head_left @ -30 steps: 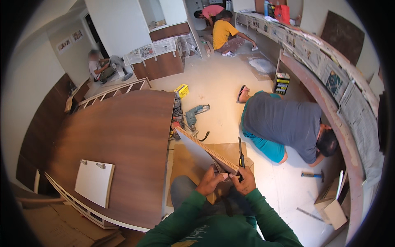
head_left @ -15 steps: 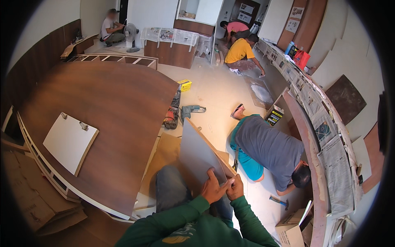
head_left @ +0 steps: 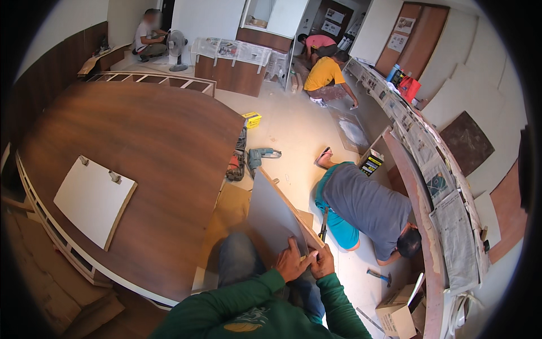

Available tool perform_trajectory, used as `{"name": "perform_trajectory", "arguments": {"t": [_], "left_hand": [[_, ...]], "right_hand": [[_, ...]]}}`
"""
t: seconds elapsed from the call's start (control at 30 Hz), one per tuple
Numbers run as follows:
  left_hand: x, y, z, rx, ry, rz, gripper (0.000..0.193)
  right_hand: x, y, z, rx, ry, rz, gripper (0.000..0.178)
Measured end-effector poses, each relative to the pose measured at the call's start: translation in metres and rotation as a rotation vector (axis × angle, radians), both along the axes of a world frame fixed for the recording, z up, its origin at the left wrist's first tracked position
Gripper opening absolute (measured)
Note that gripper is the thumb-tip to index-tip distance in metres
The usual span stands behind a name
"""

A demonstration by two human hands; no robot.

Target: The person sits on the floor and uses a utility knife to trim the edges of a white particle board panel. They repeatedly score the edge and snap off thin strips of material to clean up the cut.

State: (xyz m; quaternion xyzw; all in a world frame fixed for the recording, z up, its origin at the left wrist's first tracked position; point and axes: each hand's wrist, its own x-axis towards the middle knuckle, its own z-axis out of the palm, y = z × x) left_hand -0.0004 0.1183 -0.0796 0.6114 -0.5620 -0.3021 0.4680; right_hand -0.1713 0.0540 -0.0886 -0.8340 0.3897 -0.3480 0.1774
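A grey-faced board (head_left: pixel 270 206) with a raw wooden edge leans tilted between my knees, its near end towards me. My left hand (head_left: pixel 291 261) is closed on this near end, with the index finger lying up along the grey face and the thumb reaching right. Beside it, my right hand (head_left: pixel 323 262) is closed at the board's near corner, its fingers wrapped round the edge. My thumbs nearly meet. A small light-coloured bit shows between the hands, too little of it to name.
A large brown wood panel (head_left: pixel 141 152) fills the left, with a white board (head_left: pixel 95 200) on it. Ahead lies a power drill (head_left: pixel 258 158). At right a person in grey (head_left: pixel 361 198) kneels bent low, near a hammer (head_left: pixel 379 277) and an open carton (head_left: pixel 398 313). Further people crouch farther off.
The whole view has shifted slightly. My hands stay at the board's near end, and their grip looks nearly the same.
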Motion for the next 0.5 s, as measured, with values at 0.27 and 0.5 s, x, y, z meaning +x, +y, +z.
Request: {"name": "perform_trajectory", "arguments": {"t": [0.27, 0.5], "left_hand": [[0.021, 0.014, 0.018, -0.097, -0.137, -0.109, 0.069], [0.029, 0.016, 0.004, -0.005, -0.160, -0.207, 0.070]], "right_hand": [[0.006, 0.025, 0.001, 0.080, -0.009, -0.066, 0.029], [0.006, 0.034, -0.015, 0.022, 0.053, -0.099, 0.024]]}}
